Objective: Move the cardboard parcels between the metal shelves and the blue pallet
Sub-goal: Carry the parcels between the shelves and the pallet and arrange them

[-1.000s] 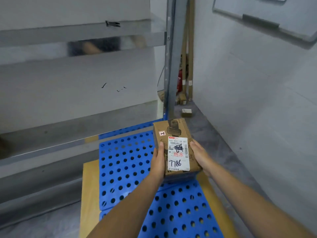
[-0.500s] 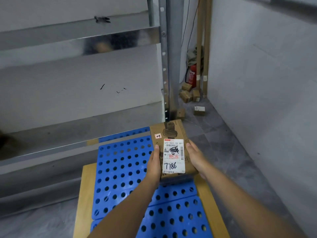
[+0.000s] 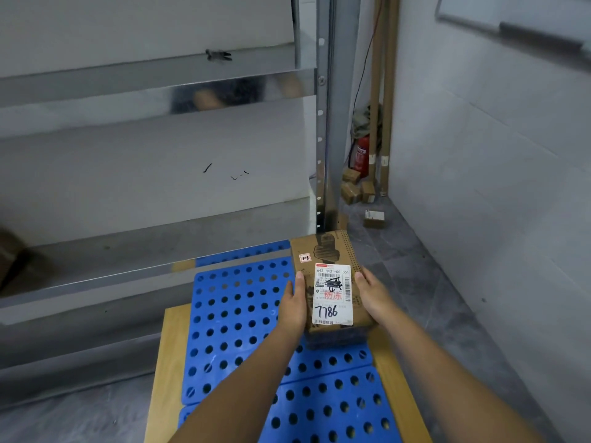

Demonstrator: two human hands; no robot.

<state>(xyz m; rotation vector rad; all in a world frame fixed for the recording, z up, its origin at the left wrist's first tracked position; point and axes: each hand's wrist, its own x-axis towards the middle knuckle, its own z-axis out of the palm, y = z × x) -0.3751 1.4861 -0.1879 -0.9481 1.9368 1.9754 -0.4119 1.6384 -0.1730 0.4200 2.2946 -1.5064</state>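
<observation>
A brown cardboard parcel (image 3: 323, 251) with a white shipping label marked 7786 is held over the far right part of the blue perforated pallet (image 3: 236, 321). My left hand (image 3: 295, 302) grips its left side and my right hand (image 3: 372, 297) grips its right side. A shadow lies on the pallet just under the parcel's near end. The metal shelves (image 3: 153, 251) run along the left and back, with a shiny upright post (image 3: 324, 123) just beyond the parcel.
The pallet rests on a wooden board (image 3: 168, 362) on the grey floor. Several small cardboard boxes (image 3: 355, 187) and a red fire extinguisher (image 3: 362, 155) sit in the far corner by the white wall (image 3: 495, 155). Another small box (image 3: 374, 218) lies on the floor.
The view has tilted and shifted, showing more of the corner. The parcel stays in both hands over the pallet's far right part, at about the same height.
</observation>
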